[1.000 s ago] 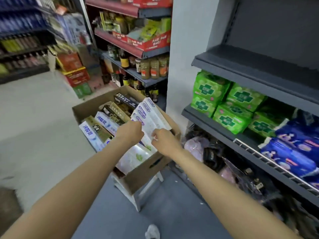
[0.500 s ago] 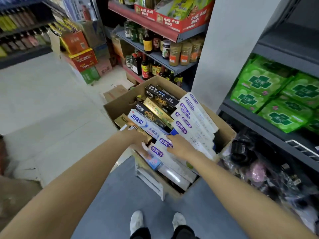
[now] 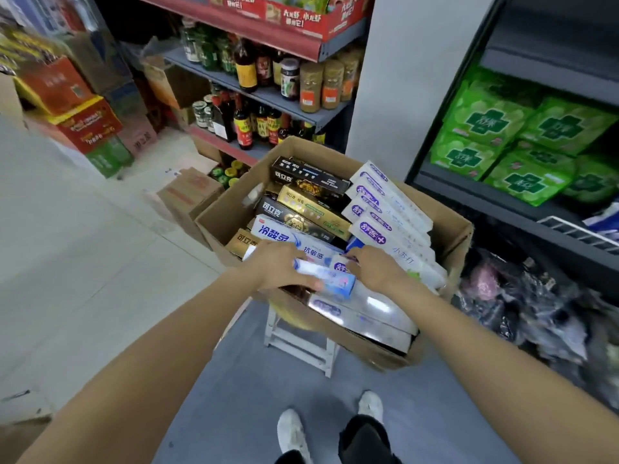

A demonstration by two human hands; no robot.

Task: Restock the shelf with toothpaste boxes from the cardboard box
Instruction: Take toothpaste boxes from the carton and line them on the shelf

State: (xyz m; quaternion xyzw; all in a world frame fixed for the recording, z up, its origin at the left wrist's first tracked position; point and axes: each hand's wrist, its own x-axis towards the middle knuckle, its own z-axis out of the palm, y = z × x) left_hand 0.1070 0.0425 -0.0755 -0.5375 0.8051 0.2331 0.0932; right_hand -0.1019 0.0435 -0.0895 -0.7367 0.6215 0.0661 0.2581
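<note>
Hands, left and right, together grip one blue toothpaste box; roughly five purple-logo boxes alongside.

My left hand grips blue-white toothpaste box inside cardboard box; right hand touches adjacent white boxes.

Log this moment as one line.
stage: picking | left hand: gripping blue-ended toothpaste box | right hand: on same box | cardboard box: full

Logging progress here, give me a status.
Both hands in the cardboard box. Left hand on a white-blue toothpaste box, right hand beside it. Nothing blocking.
</note>
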